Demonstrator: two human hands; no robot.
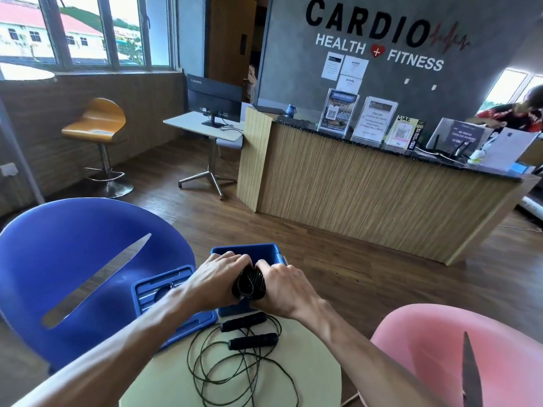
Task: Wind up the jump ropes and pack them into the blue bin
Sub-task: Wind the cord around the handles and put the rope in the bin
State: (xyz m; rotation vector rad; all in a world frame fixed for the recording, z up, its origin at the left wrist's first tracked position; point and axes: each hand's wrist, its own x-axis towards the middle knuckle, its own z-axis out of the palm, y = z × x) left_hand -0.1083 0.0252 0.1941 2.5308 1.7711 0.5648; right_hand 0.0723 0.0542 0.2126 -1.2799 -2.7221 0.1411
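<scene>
- Wound rope bundle [249, 283] is held by both hands right over the near edge of the blue bin [266, 251]; I read this as the drop-in step.
- Left hand [219, 279] curled round the bundle's left side, right hand [279, 284] curled round its right side; both grip it, about equally near the bin.
- Bin opening lies just beyond and below the hands, so I judge the move is a short push forward and down.
- Second rope, loose: two black handles [244, 321] [253, 342] lie on the round table [317, 377] just nearer me than the bin, roughly parallel, long axes running left-right; its cord [223, 374] sprawls in loops nearer still. Right hand looks closer to it.
- Blue lid [164, 286] lies left of the bin.
- Blue chair [88, 245] left of the bin, pink chair [426, 348] to its right.
- Writing: wall [484, 13] far beyond the bin reads "CARDIO HEALTH + FITNESS"; monitor [214, 96] reads "Lenovo"; counter sign [407, 120] shows "MAE". Other signs too small.
</scene>
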